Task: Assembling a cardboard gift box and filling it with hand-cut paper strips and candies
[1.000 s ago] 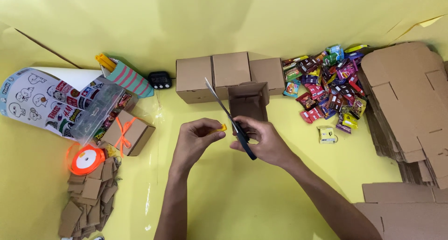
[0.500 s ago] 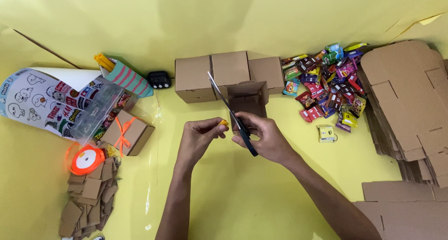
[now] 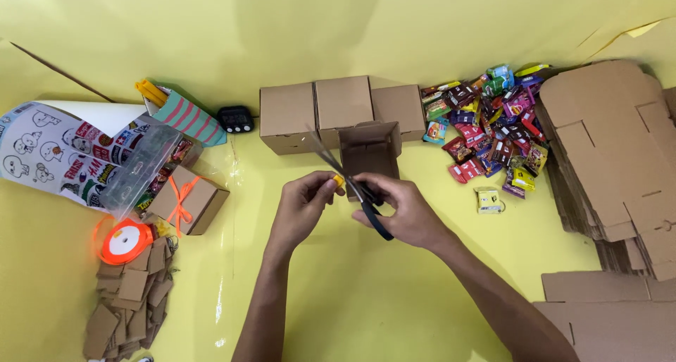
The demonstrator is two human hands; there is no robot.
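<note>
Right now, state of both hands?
Left hand: pinching a small yellow piece.
Right hand: closed on black scissors.

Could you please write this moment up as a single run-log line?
left hand: pinches small yellow piece | right hand: holds scissors, blades open | open cardboard box just behind | yellow table

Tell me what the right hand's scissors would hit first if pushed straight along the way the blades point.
Likely the closed cardboard box at the left end of the back row; the scissors in the right hand point up-left toward it, though their height above the table is unclear.
</note>
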